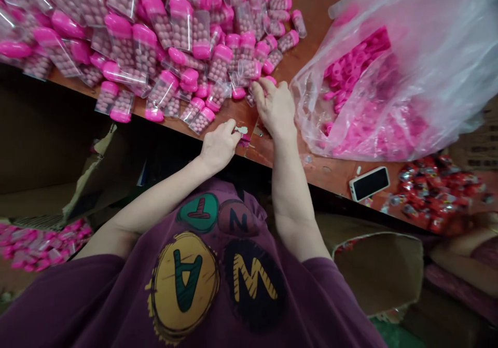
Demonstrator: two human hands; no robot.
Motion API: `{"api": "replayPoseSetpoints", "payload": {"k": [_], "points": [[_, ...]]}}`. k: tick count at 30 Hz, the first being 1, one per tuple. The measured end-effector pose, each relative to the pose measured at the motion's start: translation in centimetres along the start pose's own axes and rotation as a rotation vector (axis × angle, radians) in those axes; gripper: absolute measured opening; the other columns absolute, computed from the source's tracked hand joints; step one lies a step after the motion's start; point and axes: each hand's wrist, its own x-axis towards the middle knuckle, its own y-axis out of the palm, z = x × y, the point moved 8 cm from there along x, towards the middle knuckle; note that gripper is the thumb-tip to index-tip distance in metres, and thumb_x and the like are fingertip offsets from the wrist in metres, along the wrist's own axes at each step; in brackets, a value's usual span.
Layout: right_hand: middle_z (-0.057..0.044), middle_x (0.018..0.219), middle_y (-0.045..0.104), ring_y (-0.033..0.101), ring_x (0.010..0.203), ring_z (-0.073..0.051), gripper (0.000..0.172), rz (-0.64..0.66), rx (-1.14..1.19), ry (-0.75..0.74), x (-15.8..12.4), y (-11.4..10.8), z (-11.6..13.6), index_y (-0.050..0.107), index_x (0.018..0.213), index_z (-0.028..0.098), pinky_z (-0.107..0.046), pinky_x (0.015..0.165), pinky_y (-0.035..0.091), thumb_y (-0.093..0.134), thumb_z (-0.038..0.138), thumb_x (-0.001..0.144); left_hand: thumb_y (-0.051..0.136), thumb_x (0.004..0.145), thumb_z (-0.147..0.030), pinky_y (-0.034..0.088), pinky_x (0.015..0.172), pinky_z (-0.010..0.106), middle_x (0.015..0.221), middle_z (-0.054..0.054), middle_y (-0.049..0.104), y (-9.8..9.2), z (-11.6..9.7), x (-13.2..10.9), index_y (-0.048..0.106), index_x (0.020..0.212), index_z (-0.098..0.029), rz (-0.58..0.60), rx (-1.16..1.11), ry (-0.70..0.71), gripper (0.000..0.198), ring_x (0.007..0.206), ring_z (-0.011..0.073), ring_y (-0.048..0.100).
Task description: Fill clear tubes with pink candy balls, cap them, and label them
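A big heap of small clear bottles with pink caps (155, 42), filled with pale pink beads, covers the left of the brown table (311, 5). My left hand (220, 143) rests at the table's near edge, its fingers pinched on a small white piece (241, 129). My right hand (274, 107) reaches forward with bent fingers into the heap's near edge and touches a capped bottle (249, 91).
A large clear plastic bag of loose pink caps (373, 88) lies right of my right hand. A white phone (369, 183) and red wrapped items (431, 190) sit at the near right. Cardboard boxes (381, 270) stand under the table, and more pink bottles (39, 244) lie lower left.
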Motion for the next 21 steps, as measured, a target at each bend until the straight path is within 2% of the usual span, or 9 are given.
{"api": "replayPoseSetpoints", "payload": {"k": [3, 5, 7, 9, 12, 14, 17, 19, 21], "points": [[-0.010, 0.108, 0.058, 0.067, 0.112, -0.032, 0.053, -0.029, 0.069, 0.086, 0.8, 1.3, -0.3, 0.071, 0.132, 0.019, -0.062, 0.102, 0.053, 0.053, 0.061, 0.104, 0.055, 0.104, -0.025, 0.047, 0.075, 0.032, 0.119, 0.010, 0.068, -0.7, 0.8, -0.1, 0.077, 0.099, -0.020, -0.128, -0.165, -0.005, 0.023, 0.104, 0.0247, 0.065], [-0.010, 0.112, 0.061, 0.065, 0.117, -0.031, 0.043, -0.073, 0.176, 0.051, 1.3, 2.2, -0.5, 0.069, 0.128, 0.020, -0.058, 0.106, 0.053, 0.052, 0.053, 0.106, 0.061, 0.099, -0.021, 0.049, 0.080, 0.031, 0.121, 0.009, 0.068, -1.4, 1.5, -0.2, 0.075, 0.098, -0.021, -0.226, -0.327, -0.007, 0.015, 0.106, 0.0229, 0.065], [-0.009, 0.116, 0.063, 0.064, 0.122, -0.028, 0.035, -0.120, 0.300, -0.016, 1.3, 2.5, -0.7, 0.067, 0.126, 0.022, -0.053, 0.109, 0.053, 0.049, 0.044, 0.106, 0.063, 0.095, -0.018, 0.050, 0.079, 0.030, 0.111, 0.007, 0.071, -2.0, 2.3, -0.2, 0.071, 0.096, -0.019, -0.280, -0.525, -0.049, 0.008, 0.096, 0.0196, 0.067], [-0.009, 0.120, 0.064, 0.063, 0.124, -0.026, 0.035, -0.185, 0.460, -0.043, 0.7, 2.0, -1.2, 0.064, 0.130, 0.023, -0.051, 0.110, 0.053, 0.050, 0.042, 0.104, 0.062, 0.093, -0.016, 0.047, 0.065, 0.025, 0.091, 0.003, 0.070, -2.0, 3.2, 0.0, 0.063, 0.094, -0.018, -0.252, -0.771, -0.148, 0.002, 0.070, 0.0134, 0.062], [-0.006, 0.113, 0.068, 0.068, 0.112, -0.022, 0.036, -0.222, 0.875, 0.032, -1.8, 0.6, -2.2, 0.064, 0.128, 0.025, -0.046, 0.102, 0.059, 0.057, 0.047, 0.099, 0.063, 0.092, -0.018, 0.031, 0.043, 0.021, 0.077, -0.001, 0.069, -1.5, 3.6, -0.2, 0.054, 0.096, -0.019, -0.101, -1.145, -0.315, 0.010, 0.043, 0.0069, 0.047], [-0.002, 0.099, 0.070, 0.071, 0.097, -0.019, 0.031, -0.151, 1.205, 0.139, -4.3, 0.3, -2.2, 0.065, 0.114, 0.026, -0.039, 0.092, 0.062, 0.066, 0.049, 0.094, 0.069, 0.086, -0.019, 0.026, 0.038, 0.020, 0.079, -0.001, 0.071, -1.5, 3.4, -0.5, 0.053, 0.101, -0.019, -0.036, -1.317, -0.373, 0.021, 0.039, 0.0060, 0.048], [0.003, 0.087, 0.070, 0.071, 0.082, -0.014, 0.029, 0.003, 1.558, 0.302, -8.5, 0.8, -0.9, 0.062, 0.096, 0.025, -0.030, 0.082, 0.063, 0.081, 0.041, 0.081, 0.079, 0.076, -0.016, 0.027, 0.036, 0.019, 0.085, -0.002, 0.071, -1.8, 3.2, -0.8, 0.055, 0.113, -0.018, -0.041, -1.475, -0.410, 0.044, 0.040, 0.0051, 0.052], [0.004, 0.090, 0.073, 0.071, 0.079, -0.011, 0.033, 0.116, 1.648, 0.373, -10.9, 1.7, 0.5, 0.061, 0.094, 0.024, -0.028, 0.080, 0.063, 0.086, 0.034, 0.075, 0.081, 0.073, -0.013, 0.030, 0.037, 0.018, 0.089, -0.001, 0.072, -1.6, 3.0, -0.8, 0.056, 0.119, -0.017, -0.038, -1.531, -0.421, 0.052, 0.042, 0.0059, 0.056], [0.004, 0.092, 0.074, 0.071, 0.077, -0.011, 0.039, 0.212, 1.651, 0.406, -12.5, 2.7, 1.8, 0.061, 0.098, 0.024, -0.028, 0.078, 0.062, 0.088, 0.033, 0.072, 0.080, 0.074, -0.011, 0.033, 0.038, 0.018, 0.086, 0.000, 0.072, -1.1, 2.7, -0.8, 0.058, 0.118, -0.014, -0.011, -1.536, -0.426, 0.050, 0.045, 0.0082, 0.061]]}}
